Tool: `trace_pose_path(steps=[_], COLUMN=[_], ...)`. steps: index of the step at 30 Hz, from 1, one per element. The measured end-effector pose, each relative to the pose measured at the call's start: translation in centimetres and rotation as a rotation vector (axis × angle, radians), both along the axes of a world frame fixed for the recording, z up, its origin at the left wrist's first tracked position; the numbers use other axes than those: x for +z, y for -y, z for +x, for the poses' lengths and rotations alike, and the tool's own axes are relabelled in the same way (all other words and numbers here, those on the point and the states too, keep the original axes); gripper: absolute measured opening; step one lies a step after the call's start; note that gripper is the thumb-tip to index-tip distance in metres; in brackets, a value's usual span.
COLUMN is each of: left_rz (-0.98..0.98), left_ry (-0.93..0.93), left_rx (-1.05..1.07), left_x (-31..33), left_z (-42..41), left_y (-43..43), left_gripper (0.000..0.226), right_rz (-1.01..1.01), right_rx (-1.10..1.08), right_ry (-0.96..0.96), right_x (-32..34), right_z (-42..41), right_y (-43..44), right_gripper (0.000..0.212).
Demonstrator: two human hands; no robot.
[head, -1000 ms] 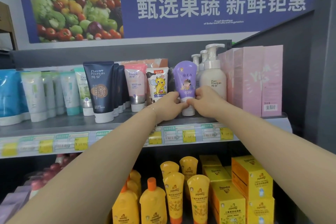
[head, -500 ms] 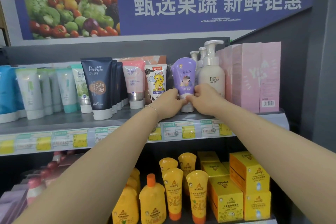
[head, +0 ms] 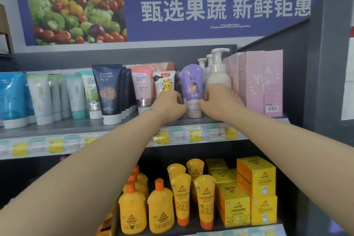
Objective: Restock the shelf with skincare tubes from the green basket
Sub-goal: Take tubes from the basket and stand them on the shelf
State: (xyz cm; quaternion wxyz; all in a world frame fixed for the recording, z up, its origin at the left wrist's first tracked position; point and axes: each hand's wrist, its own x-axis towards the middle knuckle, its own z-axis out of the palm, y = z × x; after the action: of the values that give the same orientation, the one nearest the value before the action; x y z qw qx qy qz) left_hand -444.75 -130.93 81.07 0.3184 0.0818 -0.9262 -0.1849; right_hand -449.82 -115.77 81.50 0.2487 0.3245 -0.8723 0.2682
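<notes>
Both hands meet on one purple tube, which stands upright on its white cap on the grey metal shelf. The left hand pinches the tube's lower left edge and the right hand pinches its lower right edge, fingers closed on it from either side.

Just left of the left hand stands a white tube with a yellow cartoon figure, then a pink tube, a row of dark navy tubes and pale green and white tubes farther out. Just behind the right hand are white pump bottles, and to its right, tall pink cartons.

Price labels in yellow and white run along the shelf edge below the wrists. Under the forearms, the lower shelf holds glossy yellow tubes, orange-capped yellow bottles and yellow boxes. Above, a blue banner with pictured vegetables hangs on the wall.
</notes>
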Motion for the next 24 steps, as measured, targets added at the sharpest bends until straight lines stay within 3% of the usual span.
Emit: trace_pose_path(steps=[4,7,17,20,24], left_rz=[-0.104,-0.097,0.109,0.073,0.066], left_ry=[0.052,0.040,0.060,0.117,0.152], left_rx=[0.093,0.160,0.115,0.095,0.064], left_x=[0.0,0.0,0.0,-0.4,-0.7], left_z=[1.4,1.9,1.3,0.7,0.5], left_y=[1.8,2.7,3.4,3.5,4.0], left_gripper=[0.015,0.014,0.029,0.028,0.032], right_rz=[0.179,0.201,-0.040,-0.079,-0.102], right_rx=[0.031,0.099,0.196,0.193,0.227], right_ry=[-0.164,-0.194,0.268,0.344,0.411], right_x=[0.3,0.2,0.8,0.5,0.2], right_z=[1.8,2.7,2.4,1.7,1.2], right_y=[0.1,1.7,8.4,9.5,10.2], right_gripper=[0.015,0.017,0.014,0.028,0.028])
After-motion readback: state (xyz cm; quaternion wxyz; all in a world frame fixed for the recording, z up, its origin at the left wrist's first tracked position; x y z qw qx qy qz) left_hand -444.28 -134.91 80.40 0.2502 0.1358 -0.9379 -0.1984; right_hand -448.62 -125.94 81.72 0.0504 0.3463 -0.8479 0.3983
